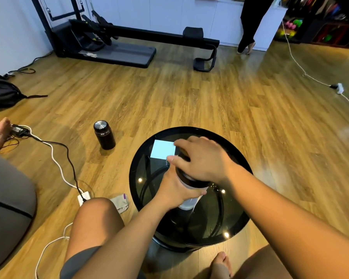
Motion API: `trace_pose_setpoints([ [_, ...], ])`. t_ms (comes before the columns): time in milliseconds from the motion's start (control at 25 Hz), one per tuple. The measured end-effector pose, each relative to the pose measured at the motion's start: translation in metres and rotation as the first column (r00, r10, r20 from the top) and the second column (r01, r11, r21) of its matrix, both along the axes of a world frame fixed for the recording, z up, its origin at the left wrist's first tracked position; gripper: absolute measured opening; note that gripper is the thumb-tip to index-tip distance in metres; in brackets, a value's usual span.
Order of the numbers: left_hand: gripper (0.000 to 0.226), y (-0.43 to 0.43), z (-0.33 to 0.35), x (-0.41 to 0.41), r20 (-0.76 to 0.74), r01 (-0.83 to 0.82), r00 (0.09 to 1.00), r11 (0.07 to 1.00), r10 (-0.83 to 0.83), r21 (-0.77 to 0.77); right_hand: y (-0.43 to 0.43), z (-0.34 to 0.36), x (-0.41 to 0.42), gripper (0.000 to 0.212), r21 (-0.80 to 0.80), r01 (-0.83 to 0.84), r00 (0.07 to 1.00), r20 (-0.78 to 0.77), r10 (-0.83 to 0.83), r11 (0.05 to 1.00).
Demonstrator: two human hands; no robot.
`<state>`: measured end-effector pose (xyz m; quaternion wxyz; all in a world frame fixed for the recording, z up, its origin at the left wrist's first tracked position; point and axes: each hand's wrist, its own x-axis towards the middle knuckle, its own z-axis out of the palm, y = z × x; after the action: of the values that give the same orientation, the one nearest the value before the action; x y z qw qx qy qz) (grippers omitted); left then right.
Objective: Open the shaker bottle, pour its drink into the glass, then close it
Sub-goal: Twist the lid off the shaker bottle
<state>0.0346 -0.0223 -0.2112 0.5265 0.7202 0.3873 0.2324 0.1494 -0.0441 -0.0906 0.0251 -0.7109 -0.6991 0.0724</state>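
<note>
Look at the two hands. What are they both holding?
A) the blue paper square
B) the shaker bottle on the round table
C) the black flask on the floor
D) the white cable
B: the left hand wraps around the body of the shaker bottle while the right hand covers its dark lid, above the round glass table; the black flask stands alone on the floor.

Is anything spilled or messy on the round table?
No spill shows on the black glass table. The shaker bottle stands upright, left hand around its body, right hand over its lid. No glass is clearly visible, which seems odd for pouring.
</note>
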Motion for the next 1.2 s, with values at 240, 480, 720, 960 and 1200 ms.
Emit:
trace_pose_setpoints([
  [240, 0.094, -0.001, 0.003, 0.001, 0.002, 0.023, 1.000, 0.999, -0.023, 0.031, -0.011, 0.010, -0.010, 0.048, 0.282, -0.139, 0.930, -0.293, 0.223, 0.949],
  [480, 0.086, -0.002, 0.004, 0.001, -0.013, 0.014, 1.000, 0.999, -0.013, 0.035, -0.008, 0.007, -0.007, 0.060, 0.032, -0.140, 0.977, -0.155, 0.144, 0.990],
  [720, 0.100, 0.001, -0.001, -0.001, 0.022, -0.036, 0.999, 0.999, 0.037, -0.003, -0.011, 0.019, 0.007, 0.056, 0.334, 0.079, 0.942, -0.335, 0.039, 0.939],
  [960, 0.087, 0.002, -0.008, 0.001, 0.038, -0.035, 0.999, 0.999, 0.035, -0.023, -0.019, 0.002, -0.001, 0.101, -0.136, 0.217, 0.976, 0.019, -0.216, 0.967],
  [1200, 0.089, 0.003, -0.008, 0.002, 0.058, -0.043, 0.997, 0.999, 0.043, -0.004, -0.027, 0.012, 0.017, 0.090, 0.061, 0.185, 0.975, -0.135, -0.176, 0.981],
])
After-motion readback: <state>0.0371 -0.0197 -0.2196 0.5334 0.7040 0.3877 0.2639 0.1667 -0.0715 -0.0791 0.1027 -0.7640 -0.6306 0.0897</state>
